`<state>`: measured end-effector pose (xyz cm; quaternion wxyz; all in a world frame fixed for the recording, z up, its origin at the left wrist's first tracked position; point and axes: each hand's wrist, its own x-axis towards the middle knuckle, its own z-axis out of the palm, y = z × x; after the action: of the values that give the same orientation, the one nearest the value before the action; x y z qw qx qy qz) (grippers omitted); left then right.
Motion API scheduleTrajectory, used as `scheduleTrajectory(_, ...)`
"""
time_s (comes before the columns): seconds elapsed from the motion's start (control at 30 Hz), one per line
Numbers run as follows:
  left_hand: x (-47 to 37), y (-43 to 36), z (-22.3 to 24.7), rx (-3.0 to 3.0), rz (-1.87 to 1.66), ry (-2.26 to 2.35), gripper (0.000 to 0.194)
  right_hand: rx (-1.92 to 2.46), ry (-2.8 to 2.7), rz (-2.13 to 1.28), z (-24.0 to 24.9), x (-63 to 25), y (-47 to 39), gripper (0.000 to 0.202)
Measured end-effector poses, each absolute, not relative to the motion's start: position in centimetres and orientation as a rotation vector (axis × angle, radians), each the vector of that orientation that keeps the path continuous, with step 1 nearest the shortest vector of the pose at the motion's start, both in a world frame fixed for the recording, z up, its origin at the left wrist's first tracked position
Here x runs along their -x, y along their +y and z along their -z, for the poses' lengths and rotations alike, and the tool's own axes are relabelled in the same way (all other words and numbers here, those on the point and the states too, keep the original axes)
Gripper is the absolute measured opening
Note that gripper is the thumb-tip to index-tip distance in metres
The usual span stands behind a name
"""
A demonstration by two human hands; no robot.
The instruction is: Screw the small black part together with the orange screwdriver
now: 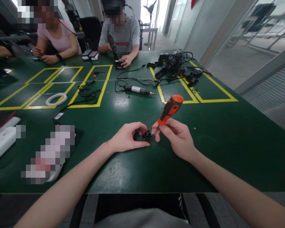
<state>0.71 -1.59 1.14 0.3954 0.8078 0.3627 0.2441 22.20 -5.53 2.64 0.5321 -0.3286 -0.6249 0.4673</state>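
Observation:
My left hand (pixel 127 137) rests low over the table, thumb and fingers curled around a small black round part (pixel 147 136) with a short upright tube on top. In my right hand (pixel 179 139) is a screwdriver (pixel 171 107) with a red and black handle. Its handle tilts up and to the right, held near the lower end between thumb and fingers. The screwdriver's shaft cannot be made out. My right fingertips are just to the right of the black part.
On the green table (pixel 218 152) lie an electric screwdriver (pixel 137 90), a heap of black cables (pixel 173 65), a white ring (pixel 56 99), a white power strip (pixel 2 144) and a blurred-out flat object (pixel 52 152). Across the table, a person (pixel 121 34) works with a power driver; others sit left.

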Motion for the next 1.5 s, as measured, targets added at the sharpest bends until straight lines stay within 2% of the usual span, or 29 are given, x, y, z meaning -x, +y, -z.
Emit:
scheduleTrajectory(0.17, -0.64, -1.69, -1.26, -2.025, -0.629, 0.915, 0.035, 0.711, -1.441, -1.122, -2.25, -21.92, -5.53, 0.023)
scheduleTrajectory(0.33, -0.66, -1.78, -1.14, -2.002, -0.647, 0.904, 0.029, 0.784, -1.468, -1.085, -2.38, -22.05, -5.52, 0.027)
scheduleTrajectory(0.63, -0.87, -1.82, -1.14, -1.989, -0.653, 0.888, 0.029, 0.764, -1.456, -1.09, -2.31, -22.07, -5.66, 0.027)
scheduleTrajectory(0.8, -0.81, -1.76, -1.07, -1.949, -0.657, 0.891, 0.035, 0.807, -1.432, -1.05, -2.28, -21.92, -5.71, 0.027)
scheduleTrajectory(1.03, -0.8, -1.77, -0.77, -1.917, -0.659, 0.84, 0.027, 0.838, -1.44, -0.98, -2.57, -22.16, -5.63, 0.026)
scheduleTrajectory(1.5, -1.13, -2.0, -1.33, -1.923, -0.601, 0.852, 0.027, 0.792, -1.374, -1.059, -2.48, -21.97, -5.86, 0.022)
